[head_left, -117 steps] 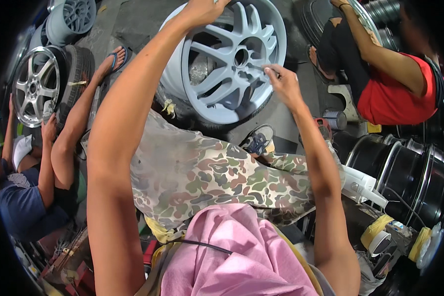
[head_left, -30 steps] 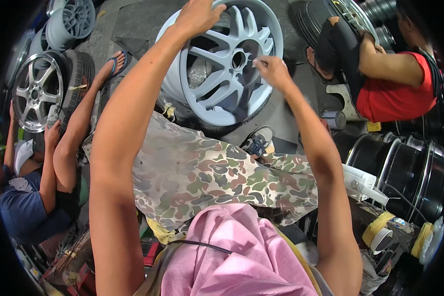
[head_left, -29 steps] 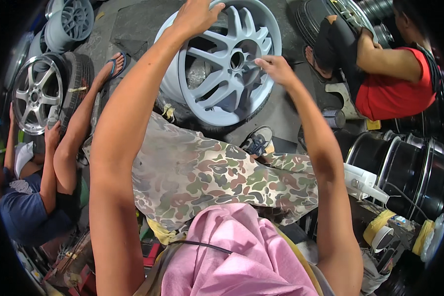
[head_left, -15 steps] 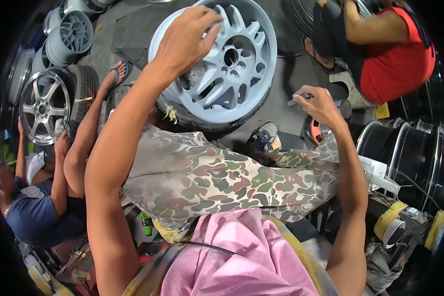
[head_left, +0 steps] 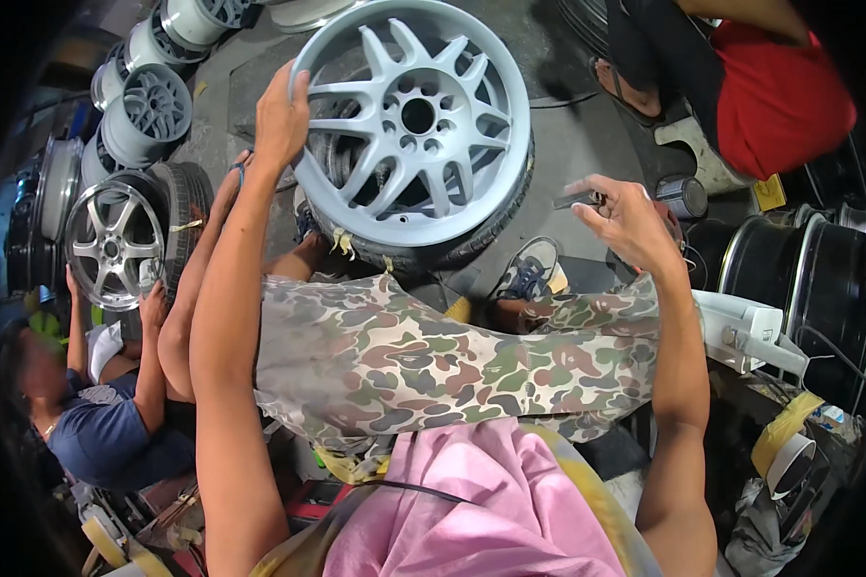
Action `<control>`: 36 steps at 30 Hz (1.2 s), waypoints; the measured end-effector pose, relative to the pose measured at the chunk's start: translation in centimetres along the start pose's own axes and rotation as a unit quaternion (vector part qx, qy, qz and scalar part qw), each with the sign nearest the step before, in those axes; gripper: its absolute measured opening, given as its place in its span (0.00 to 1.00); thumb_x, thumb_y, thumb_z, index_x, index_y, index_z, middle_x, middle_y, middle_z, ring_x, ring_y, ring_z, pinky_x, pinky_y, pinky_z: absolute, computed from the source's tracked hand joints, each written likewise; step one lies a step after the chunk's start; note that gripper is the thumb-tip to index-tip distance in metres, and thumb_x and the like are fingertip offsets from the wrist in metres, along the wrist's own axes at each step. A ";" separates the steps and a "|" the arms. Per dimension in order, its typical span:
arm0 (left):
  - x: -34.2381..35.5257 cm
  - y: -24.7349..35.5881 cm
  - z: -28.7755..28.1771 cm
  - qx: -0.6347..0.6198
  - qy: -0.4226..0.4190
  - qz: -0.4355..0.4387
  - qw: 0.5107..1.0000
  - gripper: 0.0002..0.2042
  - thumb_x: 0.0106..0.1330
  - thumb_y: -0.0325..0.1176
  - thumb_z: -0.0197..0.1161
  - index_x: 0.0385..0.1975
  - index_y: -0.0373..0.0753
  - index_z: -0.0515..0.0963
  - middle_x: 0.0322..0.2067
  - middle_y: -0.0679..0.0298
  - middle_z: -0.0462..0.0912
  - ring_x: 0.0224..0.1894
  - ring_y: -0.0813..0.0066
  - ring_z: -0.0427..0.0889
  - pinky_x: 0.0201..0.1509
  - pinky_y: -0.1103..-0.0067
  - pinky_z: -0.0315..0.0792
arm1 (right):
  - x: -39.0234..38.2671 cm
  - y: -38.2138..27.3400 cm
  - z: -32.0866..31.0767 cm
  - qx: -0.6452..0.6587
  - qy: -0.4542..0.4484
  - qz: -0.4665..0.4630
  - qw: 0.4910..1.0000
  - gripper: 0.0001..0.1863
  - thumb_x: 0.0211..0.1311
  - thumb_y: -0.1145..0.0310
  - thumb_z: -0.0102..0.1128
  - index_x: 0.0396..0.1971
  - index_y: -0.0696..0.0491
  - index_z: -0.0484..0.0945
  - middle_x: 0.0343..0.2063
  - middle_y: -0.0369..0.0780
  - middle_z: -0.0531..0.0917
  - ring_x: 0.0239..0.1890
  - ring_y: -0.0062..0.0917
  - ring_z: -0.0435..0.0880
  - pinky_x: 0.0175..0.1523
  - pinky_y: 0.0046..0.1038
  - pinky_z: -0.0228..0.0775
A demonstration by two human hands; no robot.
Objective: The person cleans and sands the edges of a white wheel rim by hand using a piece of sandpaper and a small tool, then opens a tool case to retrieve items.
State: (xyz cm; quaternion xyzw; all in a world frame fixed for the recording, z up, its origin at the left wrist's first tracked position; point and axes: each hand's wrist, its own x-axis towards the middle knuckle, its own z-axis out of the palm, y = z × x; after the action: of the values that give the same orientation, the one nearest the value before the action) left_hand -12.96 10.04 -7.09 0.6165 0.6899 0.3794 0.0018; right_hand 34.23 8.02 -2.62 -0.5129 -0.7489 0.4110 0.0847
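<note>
Small dark item point(head_left: 579, 201): too small and blurred for us to name, in the right hand point(head_left: 630, 223).
Tyre point(head_left: 510, 209): mostly hidden from us beneath the grey wheel point(head_left: 418, 81).
Pale wheel point(head_left: 308, 13): cut by the upper edge.
Red-shirted person point(head_left: 784, 101): we lose the head past the dark border.
Sandalled foot point(head_left: 240, 171): partly behind the left forearm point(head_left: 233, 274); we see only some of it.

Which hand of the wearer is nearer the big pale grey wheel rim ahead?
Left. The left hand is on the wheel rim, at its left edge; the right hand is apart, to the rim's right.
</note>
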 end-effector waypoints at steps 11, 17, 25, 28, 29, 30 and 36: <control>1.2 -9.5 -0.4 -0.088 -0.031 -0.267 0.959 0.41 0.78 0.66 0.39 0.53 0.26 0.82 0.44 0.40 0.86 0.55 0.51 0.83 0.62 0.63 0.69 | 0.2 -1.0 0.1 -0.135 0.046 0.002 0.990 0.14 0.66 0.63 0.66 0.44 0.57 0.84 0.26 0.53 0.82 0.32 0.49 0.82 0.41 0.44 0.71; 2.5 -13.0 -1.1 0.071 -0.027 -0.299 0.951 0.38 0.79 0.62 0.37 0.54 0.30 0.83 0.51 0.35 0.83 0.61 0.37 0.79 0.67 0.58 0.67 | 1.3 -1.7 1.5 -0.145 0.002 0.003 0.989 0.15 0.64 0.61 0.68 0.37 0.60 0.82 0.23 0.54 0.80 0.26 0.50 0.80 0.38 0.45 0.71; 2.2 -13.8 -0.6 0.114 0.007 -0.250 0.961 0.31 0.81 0.55 0.37 0.55 0.34 0.82 0.52 0.37 0.83 0.58 0.32 0.79 0.63 0.52 0.70 | 1.6 -0.6 2.4 -0.160 0.011 0.005 0.987 0.16 0.64 0.60 0.68 0.39 0.59 0.83 0.24 0.53 0.81 0.30 0.48 0.82 0.40 0.44 0.73; 2.4 -12.6 -0.6 0.098 0.018 -0.224 0.969 0.27 0.81 0.51 0.42 0.52 0.34 0.82 0.51 0.39 0.84 0.57 0.34 0.80 0.62 0.53 0.71 | 1.9 -0.6 2.7 -0.162 -0.001 0.006 0.987 0.16 0.64 0.60 0.68 0.40 0.59 0.84 0.25 0.53 0.82 0.30 0.48 0.82 0.40 0.44 0.73; 2.4 -12.3 -0.7 0.093 0.016 -0.217 0.972 0.24 0.80 0.49 0.46 0.50 0.34 0.82 0.51 0.41 0.84 0.56 0.36 0.80 0.61 0.54 0.71 | 1.9 -0.6 2.8 -0.152 -0.006 -0.002 0.988 0.16 0.64 0.60 0.69 0.40 0.59 0.84 0.25 0.53 0.82 0.30 0.47 0.82 0.40 0.44 0.73; 2.1 -11.9 -0.9 0.095 0.018 -0.218 0.971 0.24 0.80 0.49 0.46 0.50 0.34 0.82 0.51 0.41 0.84 0.56 0.36 0.80 0.61 0.54 0.71 | 2.0 -0.6 3.0 -0.141 -0.012 -0.010 0.990 0.15 0.64 0.60 0.69 0.40 0.59 0.84 0.26 0.53 0.82 0.30 0.47 0.82 0.40 0.44 0.73; 0.0 -1.5 -0.8 0.123 0.047 0.192 0.973 0.12 0.67 0.34 0.68 0.47 0.37 0.80 0.44 0.53 0.84 0.47 0.51 0.82 0.55 0.61 0.73 | 1.8 0.2 3.1 -0.149 0.005 -0.034 0.988 0.15 0.65 0.62 0.68 0.39 0.60 0.84 0.29 0.52 0.84 0.31 0.47 0.83 0.41 0.43 0.74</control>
State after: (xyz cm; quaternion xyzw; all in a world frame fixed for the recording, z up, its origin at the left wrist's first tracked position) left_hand -14.55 9.69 -7.33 0.7141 0.5995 0.3136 -0.1794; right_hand 31.84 7.91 -5.30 -0.4961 -0.8182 0.2896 0.0251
